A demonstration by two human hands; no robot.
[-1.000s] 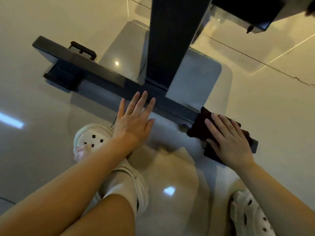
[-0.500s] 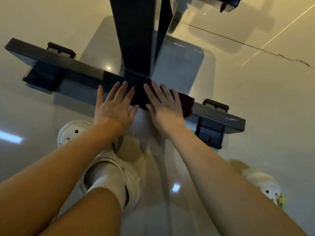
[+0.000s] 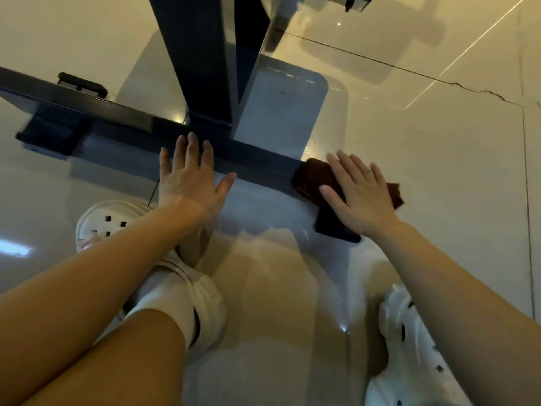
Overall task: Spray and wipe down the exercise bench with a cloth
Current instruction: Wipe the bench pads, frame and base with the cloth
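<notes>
Glossy cream floor tiles [image 3: 409, 171] lie under the dark steel bench base bar [image 3: 257, 162]; your flat right hand [image 3: 361, 194] presses the dark-brown cloth [image 3: 313, 177] on its end, your left hand [image 3: 190, 177] rests flat, fingers straight.

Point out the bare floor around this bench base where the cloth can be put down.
Open tile lies right of the right hand and cloth, out to the crack. More bare floor sits left of the left white clog, below the crossbar. Between the left hand, both clogs and the legs it is crowded.
</notes>
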